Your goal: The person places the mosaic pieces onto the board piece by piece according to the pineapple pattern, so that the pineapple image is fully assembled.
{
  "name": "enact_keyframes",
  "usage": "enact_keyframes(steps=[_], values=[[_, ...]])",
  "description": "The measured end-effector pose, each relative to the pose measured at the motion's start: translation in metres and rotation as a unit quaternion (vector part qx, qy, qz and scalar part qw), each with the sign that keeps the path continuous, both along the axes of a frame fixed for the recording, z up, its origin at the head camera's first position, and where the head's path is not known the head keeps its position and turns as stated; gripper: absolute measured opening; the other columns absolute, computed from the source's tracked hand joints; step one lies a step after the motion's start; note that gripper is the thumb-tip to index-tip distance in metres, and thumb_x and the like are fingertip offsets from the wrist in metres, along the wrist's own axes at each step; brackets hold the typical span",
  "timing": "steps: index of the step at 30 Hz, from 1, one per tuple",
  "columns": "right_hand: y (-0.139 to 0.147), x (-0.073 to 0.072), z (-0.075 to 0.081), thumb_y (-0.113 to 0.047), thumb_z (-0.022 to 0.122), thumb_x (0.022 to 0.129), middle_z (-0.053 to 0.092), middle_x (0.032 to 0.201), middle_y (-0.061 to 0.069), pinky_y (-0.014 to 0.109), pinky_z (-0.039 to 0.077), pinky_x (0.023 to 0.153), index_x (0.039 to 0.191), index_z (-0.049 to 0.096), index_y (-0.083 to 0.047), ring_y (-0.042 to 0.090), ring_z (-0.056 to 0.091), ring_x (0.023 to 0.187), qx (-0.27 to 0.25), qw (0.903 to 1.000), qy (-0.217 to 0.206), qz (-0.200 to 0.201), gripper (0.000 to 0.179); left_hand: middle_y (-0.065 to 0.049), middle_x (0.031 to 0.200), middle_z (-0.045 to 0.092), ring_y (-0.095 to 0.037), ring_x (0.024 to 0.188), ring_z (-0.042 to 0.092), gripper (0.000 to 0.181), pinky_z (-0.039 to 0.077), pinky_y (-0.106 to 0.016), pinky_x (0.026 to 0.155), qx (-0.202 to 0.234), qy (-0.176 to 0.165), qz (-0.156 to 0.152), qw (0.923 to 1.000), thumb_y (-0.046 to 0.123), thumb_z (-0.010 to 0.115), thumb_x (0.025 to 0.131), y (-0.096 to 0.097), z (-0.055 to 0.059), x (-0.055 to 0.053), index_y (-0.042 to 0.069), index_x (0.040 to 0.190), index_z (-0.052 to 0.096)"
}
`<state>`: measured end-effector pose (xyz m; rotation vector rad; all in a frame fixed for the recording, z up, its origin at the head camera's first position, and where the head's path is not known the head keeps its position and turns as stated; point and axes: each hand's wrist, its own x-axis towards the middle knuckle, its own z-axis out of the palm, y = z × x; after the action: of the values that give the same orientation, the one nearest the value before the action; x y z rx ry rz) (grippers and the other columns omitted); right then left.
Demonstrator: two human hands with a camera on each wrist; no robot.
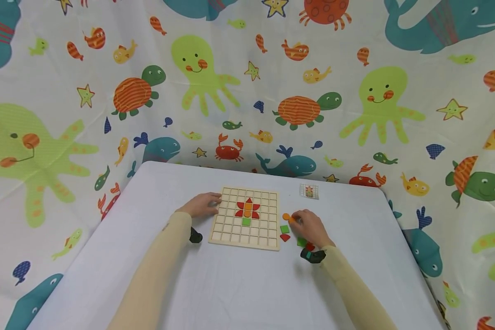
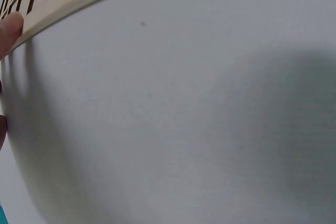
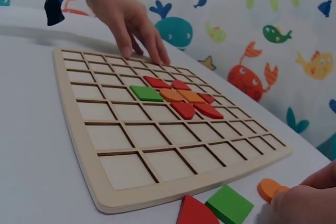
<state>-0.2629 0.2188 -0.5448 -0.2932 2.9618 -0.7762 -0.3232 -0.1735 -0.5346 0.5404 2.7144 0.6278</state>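
Observation:
A wooden grid board (image 1: 227,228) lies on the table with a flower of red and orange pieces (image 1: 248,210) in its middle cells and a green square (image 1: 246,222) below. My left hand (image 1: 201,205) rests at the board's upper left edge, its fingers fairly straight; a fingertip (image 2: 9,29) touches the rim in the left wrist view. Right of the board, my right hand (image 1: 310,227) pinches an orange piece (image 3: 283,188) between thumb and finger, partly hidden. Against it lies an orange disc (image 3: 268,186). Close by are a loose green square (image 3: 229,203) and a red piece (image 3: 195,212).
A small pattern card (image 1: 309,191) lies behind the right hand. More green (image 1: 301,241) and red pieces (image 1: 310,246) sit under the right wrist, partly covered. Black wrist straps show on both arms. A sea-animal curtain (image 1: 247,91) hangs behind the white table (image 1: 247,288).

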Motion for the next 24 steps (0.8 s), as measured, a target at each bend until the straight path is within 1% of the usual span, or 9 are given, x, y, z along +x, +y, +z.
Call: enact_keyframes(steps=[4, 8, 11, 14, 18, 21, 24], values=[[-0.007, -0.003, 0.001, -0.026, 0.07, 0.091, 0.066, 0.106, 0.007, 0.041, 0.055, 0.088, 0.113, 0.07, -0.006, 0.024, 0.058, 0.097, -0.019, 0.9997, 0.014, -0.003, 0.03, -0.008, 0.151, 0.044, -0.031, 0.142, 0.034, 0.047, 0.028, -0.046, 0.118, 0.001, 0.002, 0.0, 1.0, 0.02, 0.07, 0.091, 0.0, 0.001, 0.0, 0.006, 0.134, 0.06], [-0.022, -0.004, 0.005, -0.026, 0.071, 0.09, 0.065, 0.108, 0.005, 0.04, 0.056, 0.088, 0.115, 0.07, -0.007, 0.022, 0.058, 0.097, -0.039, 0.9992, 0.008, -0.009, 0.031, -0.01, 0.15, 0.044, -0.032, 0.142, 0.034, 0.047, 0.028, -0.047, 0.118, 0.007, -0.002, 0.0, 1.0, 0.019, 0.07, 0.09, 0.0, 0.003, 0.0, 0.004, 0.133, 0.06], [-0.037, -0.005, 0.006, -0.026, 0.072, 0.089, 0.065, 0.108, 0.005, 0.037, 0.056, 0.086, 0.116, 0.069, -0.007, 0.021, 0.057, 0.095, -0.051, 0.9986, 0.011, 0.003, 0.033, -0.01, 0.15, 0.044, -0.032, 0.142, 0.034, 0.047, 0.028, -0.047, 0.118, 0.01, -0.003, -0.003, 0.9999, 0.019, 0.071, 0.09, 0.0, 0.002, 0.001, 0.004, 0.133, 0.06], [-0.053, -0.007, 0.004, -0.025, 0.073, 0.089, 0.065, 0.105, 0.003, 0.034, 0.056, 0.083, 0.114, 0.07, -0.008, 0.019, 0.057, 0.091, -0.055, 0.9975, 0.032, 0.03, 0.031, -0.01, 0.15, 0.044, -0.032, 0.142, 0.034, 0.047, 0.028, -0.047, 0.118, 0.009, 0.002, -0.007, 0.9999, 0.02, 0.07, 0.091, -0.001, 0.0, 0.0, 0.005, 0.133, 0.06], [-0.078, -0.009, 0.001, -0.028, 0.072, 0.09, 0.065, 0.101, 0.0, 0.033, 0.053, 0.082, 0.111, 0.072, -0.01, 0.017, 0.056, 0.089, -0.047, 0.9943, 0.055, 0.079, 0.027, -0.01, 0.15, 0.044, -0.032, 0.142, 0.034, 0.047, 0.029, -0.048, 0.118, 0.004, 0.007, -0.01, 0.9999, 0.02, 0.071, 0.091, -0.002, -0.001, -0.002, 0.005, 0.134, 0.06], [-0.099, -0.01, -0.001, -0.03, 0.071, 0.091, 0.066, 0.101, 0.0, 0.034, 0.052, 0.084, 0.111, 0.073, -0.011, 0.017, 0.057, 0.091, -0.028, 0.9896, 0.069, 0.123, 0.027, -0.01, 0.151, 0.044, -0.032, 0.142, 0.033, 0.047, 0.028, -0.047, 0.118, 0.004, 0.002, -0.01, 0.9999, 0.02, 0.071, 0.09, -0.002, 0.0, -0.003, 0.005, 0.134, 0.06], [-0.119, -0.01, -0.003, -0.033, 0.069, 0.092, 0.068, 0.105, 0.001, 0.037, 0.052, 0.089, 0.112, 0.073, -0.012, 0.018, 0.058, 0.097, -0.002, 0.9852, 0.079, 0.152, 0.03, -0.009, 0.151, 0.043, -0.031, 0.142, 0.033, 0.048, 0.028, -0.047, 0.118, 0.004, -0.004, -0.009, 0.9999, 0.021, 0.072, 0.09, -0.002, 0.001, -0.002, 0.005, 0.134, 0.059]])
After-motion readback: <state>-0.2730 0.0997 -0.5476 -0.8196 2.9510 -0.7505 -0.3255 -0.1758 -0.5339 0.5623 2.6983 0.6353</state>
